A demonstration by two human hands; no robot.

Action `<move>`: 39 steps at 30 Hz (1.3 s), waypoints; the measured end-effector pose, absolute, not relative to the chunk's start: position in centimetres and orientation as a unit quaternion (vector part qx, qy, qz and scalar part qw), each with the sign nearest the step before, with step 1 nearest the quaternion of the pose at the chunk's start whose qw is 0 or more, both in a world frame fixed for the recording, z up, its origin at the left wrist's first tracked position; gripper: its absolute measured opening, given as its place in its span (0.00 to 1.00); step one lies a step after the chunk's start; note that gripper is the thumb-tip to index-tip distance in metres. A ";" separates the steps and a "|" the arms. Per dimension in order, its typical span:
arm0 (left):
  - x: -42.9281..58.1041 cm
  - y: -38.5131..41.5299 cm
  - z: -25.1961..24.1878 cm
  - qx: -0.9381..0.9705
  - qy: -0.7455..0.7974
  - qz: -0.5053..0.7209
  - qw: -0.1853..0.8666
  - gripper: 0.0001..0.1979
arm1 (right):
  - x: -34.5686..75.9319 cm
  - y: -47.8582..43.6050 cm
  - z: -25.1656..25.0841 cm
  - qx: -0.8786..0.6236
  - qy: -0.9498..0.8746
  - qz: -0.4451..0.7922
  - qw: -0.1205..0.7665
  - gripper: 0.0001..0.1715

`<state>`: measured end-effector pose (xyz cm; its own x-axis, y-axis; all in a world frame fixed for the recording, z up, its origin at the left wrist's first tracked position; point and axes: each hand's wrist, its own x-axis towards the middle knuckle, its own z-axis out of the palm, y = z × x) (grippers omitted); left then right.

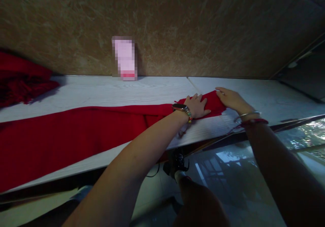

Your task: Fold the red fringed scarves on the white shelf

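A long red scarf [83, 125] stretches across a white wood-grain ledge, wide at the left and narrowing into a folded end at the right. My left hand [196, 106] lies flat on that folded part, its fingers spread and pressing the cloth down. At the scarf's right end, my right hand [232, 101] has its fingers and thumb at the edge of the cloth, closed on it. The undersides of both hands are hidden.
Another red cloth with a fringe [22, 80] is bunched at the far left. A pixelated pink item [125, 58] leans against the brown marbled wall [177, 27]. The white ledge [157, 89] ends in a front edge above a shiny tiled floor [203, 173].
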<state>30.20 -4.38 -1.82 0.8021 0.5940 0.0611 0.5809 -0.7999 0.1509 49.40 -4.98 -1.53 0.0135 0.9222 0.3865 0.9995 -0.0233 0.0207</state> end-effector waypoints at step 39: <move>7.7 -8.0 -3.9 0.910 0.408 0.063 0.035 0.35 | 26.3 -8.5 -4.2 -0.595 -0.767 0.047 0.235 0.25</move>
